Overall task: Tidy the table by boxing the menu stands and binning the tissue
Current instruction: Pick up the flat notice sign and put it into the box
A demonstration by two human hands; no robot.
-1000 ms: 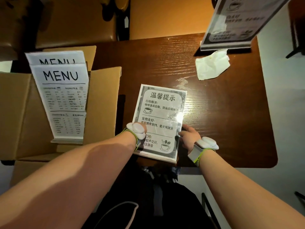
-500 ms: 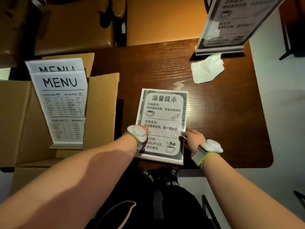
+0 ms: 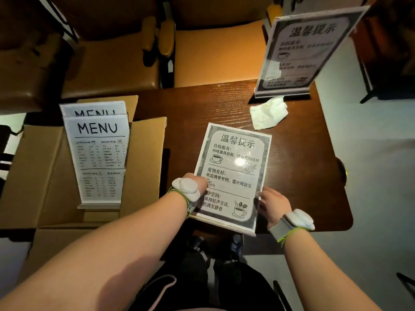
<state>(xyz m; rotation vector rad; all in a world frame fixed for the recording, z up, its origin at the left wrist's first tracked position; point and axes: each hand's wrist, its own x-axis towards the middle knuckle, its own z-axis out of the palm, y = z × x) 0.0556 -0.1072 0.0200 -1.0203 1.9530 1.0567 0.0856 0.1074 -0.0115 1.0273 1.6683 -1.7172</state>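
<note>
A clear acrylic notice stand (image 3: 233, 167) with grey-framed Chinese text stands at the table's near edge. My left hand (image 3: 197, 182) grips its left edge and my right hand (image 3: 271, 205) grips its right edge. A second notice stand (image 3: 301, 52) stands upright at the table's far right. A crumpled white tissue (image 3: 268, 113) lies just in front of that stand. Two MENU stands (image 3: 98, 158) stand inside the open cardboard box (image 3: 40, 176) on the left.
The dark wooden table (image 3: 303, 164) has a rounded near-right corner. Brown padded seats (image 3: 215, 55) stand beyond its far edge. The box flap (image 3: 146, 162) rises between the box and the table. A pale floor (image 3: 377, 198) lies to the right.
Both hands keep their hold on the near notice stand, which looks slightly more upright; the view has tilted up, showing more of the far stand and the seats.
</note>
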